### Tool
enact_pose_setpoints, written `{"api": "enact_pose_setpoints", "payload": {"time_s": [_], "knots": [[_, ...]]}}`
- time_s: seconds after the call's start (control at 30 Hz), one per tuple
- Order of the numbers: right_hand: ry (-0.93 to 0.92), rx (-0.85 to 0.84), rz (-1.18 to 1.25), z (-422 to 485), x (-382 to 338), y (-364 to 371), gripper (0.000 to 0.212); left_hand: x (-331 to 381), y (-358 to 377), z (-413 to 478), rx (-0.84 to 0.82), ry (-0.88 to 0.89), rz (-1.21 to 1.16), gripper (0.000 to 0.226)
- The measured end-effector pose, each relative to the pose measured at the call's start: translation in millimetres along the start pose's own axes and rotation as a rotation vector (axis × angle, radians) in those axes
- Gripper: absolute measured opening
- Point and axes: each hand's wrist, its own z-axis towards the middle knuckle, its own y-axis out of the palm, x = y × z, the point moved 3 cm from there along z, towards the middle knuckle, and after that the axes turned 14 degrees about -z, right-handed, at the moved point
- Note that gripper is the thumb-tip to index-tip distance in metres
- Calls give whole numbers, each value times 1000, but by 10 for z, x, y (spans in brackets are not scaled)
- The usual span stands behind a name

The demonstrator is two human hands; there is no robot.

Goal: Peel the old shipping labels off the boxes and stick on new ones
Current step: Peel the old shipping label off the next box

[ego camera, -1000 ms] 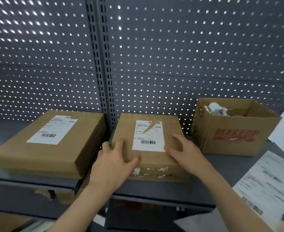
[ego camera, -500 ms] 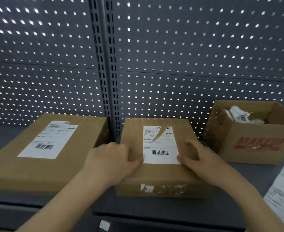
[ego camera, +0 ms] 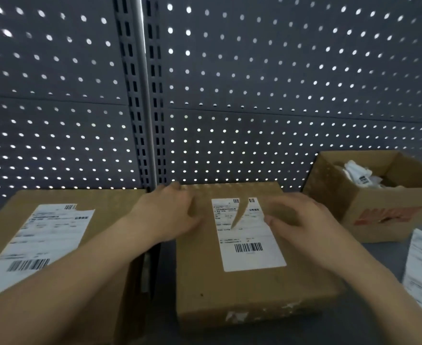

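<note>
The torn old label [ego camera: 248,235] ran lengthwise up the middle box [ego camera: 254,295] at frame centre, between the hands: left hand [ego camera: 170,215] resting relaxed on cardboard, right hand [ego camera: 302,220] nearer, bent fingertips at its right edge, pinch unclear.

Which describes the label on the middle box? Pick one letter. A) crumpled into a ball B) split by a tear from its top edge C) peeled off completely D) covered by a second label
B: the label on the middle box shows a wedge-shaped tear running down from its top edge.
</note>
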Motion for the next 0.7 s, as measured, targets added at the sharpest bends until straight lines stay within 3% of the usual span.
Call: {"api": "enact_pose_setpoints", "payload": {"time_s": [0.17, 0.33, 0.43, 0.53, 0.7], "knots": [[-226, -103, -128, 631, -268, 87, 18, -34, 12, 298, -7, 32, -61, 49], [-311, -121, -338, 1003, -415, 302, 15, -92, 98, 427, 65, 29, -92, 47], [-364, -123, -245, 1009, -465, 386, 10, -135, 176, 421, 129, 37, -158, 46], [-386, -111, -91, 1028, -424, 485, 20, -157, 220, 418, 185, 55, -209, 43], [-436, -109, -94, 1032, -402, 536, 23, -187, 241, 417, 227, 61, -284, 40]]}}
